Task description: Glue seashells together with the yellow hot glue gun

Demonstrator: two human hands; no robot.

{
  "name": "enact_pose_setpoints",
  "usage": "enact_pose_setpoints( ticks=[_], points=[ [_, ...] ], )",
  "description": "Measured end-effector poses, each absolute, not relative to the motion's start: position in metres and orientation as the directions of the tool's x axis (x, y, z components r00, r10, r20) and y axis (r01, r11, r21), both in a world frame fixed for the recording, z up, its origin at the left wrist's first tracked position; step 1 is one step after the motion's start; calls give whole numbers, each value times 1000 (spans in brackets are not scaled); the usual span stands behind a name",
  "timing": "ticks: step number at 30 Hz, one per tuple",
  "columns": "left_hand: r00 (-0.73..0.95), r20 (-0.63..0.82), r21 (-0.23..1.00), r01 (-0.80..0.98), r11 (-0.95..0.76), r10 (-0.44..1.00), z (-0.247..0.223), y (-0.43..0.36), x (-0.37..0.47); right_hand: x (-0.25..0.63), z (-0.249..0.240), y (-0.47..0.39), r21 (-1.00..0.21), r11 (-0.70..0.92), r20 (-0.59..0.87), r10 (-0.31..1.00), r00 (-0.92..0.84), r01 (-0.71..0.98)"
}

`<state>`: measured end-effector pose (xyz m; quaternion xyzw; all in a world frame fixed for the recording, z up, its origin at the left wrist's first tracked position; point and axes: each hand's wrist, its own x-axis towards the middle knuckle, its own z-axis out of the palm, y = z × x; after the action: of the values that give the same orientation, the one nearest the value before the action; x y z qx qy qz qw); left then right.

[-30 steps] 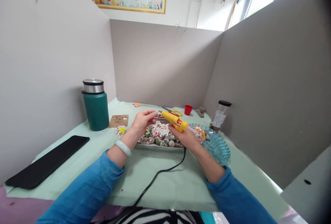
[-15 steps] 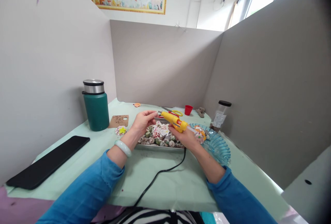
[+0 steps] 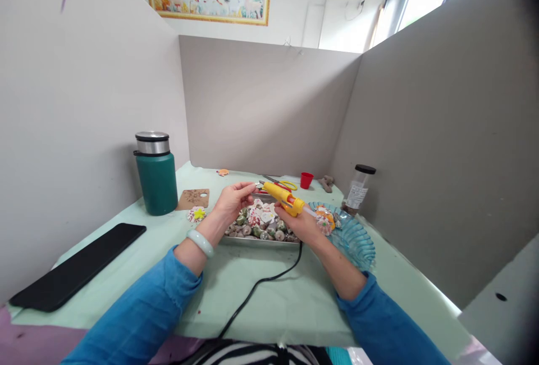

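Mid-frame: L hand (image 3: pixel 231 202), thumb & fingers pinched together on a small pale piece (image 3: pixel 257 185), too tiny to ID. R hand (image 3: pixel 301 224) is wrapped round the yellow glue gun (image 3: pixel 286 196), its tip right up by L hand, contact hard to call. Burn risk there, I'd say: one slip & a hot tip could meet skin, if it's on. Tray (image 3: pixel 261 242) of shells (image 3: pixel 249 231) sits just below, centre; any drip prob. sticks to those. Black cord (image 3: pixel 252 293) runs to bottom centre; a snag could yank the gun. Blue plate (image 3: pixel 357 247), right of centre, near R hand: a knock might shift it.
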<state>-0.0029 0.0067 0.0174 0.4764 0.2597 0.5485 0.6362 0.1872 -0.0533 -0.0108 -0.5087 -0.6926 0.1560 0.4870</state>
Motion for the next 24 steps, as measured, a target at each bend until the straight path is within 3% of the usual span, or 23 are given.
enact_pose_setpoints(
  ticks=[9,24],
  points=[
    [263,179,881,-471,-35,948,17,8,-3,187,-14,-51,-660,492,588,809,-19,568],
    [255,172,890,-454,-39,952,17,7,-2,187,-13,-53,-646,477,574,818,-32,595]
  ],
)
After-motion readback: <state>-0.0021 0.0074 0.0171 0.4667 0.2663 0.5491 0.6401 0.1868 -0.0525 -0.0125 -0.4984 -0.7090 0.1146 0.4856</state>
